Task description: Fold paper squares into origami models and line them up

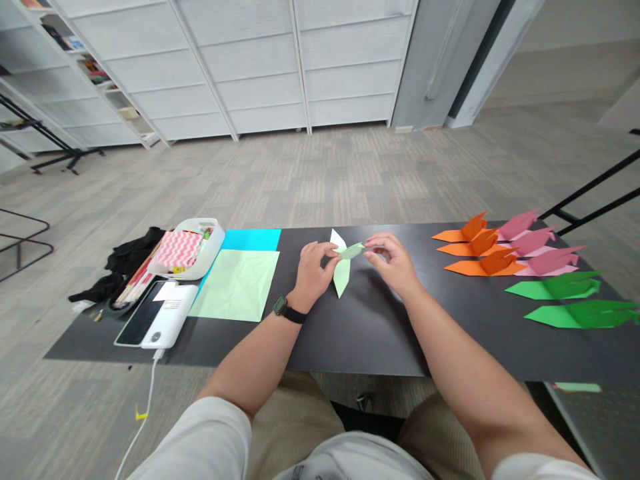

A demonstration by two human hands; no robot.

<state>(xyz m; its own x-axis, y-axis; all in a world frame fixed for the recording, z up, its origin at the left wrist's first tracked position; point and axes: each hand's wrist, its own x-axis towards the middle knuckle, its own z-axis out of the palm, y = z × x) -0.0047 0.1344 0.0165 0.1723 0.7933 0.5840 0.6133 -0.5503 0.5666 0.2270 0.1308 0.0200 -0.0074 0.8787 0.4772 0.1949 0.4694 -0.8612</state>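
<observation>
A pale green folded-paper crane (342,272) is held above the dark table, its two pointed wings spread away from me and toward me. My left hand (316,268), with a watch on its wrist, is closed on the crane's left side between thumb and fingers. At the right, my right hand (393,263) has its thumb and fingertips closed at the crane's narrow tip. Finished-looking orange cranes (483,261), pink cranes (543,257) and green cranes (583,313) stand in rows to the right.
Light green paper sheets (235,283) lie over blue sheets (253,239) left of my hands. Beyond them are a white box (215,243), a phone (135,320), a cabled power bank (173,317) and black cloth (133,253). The black table (360,340) ends close to my lap.
</observation>
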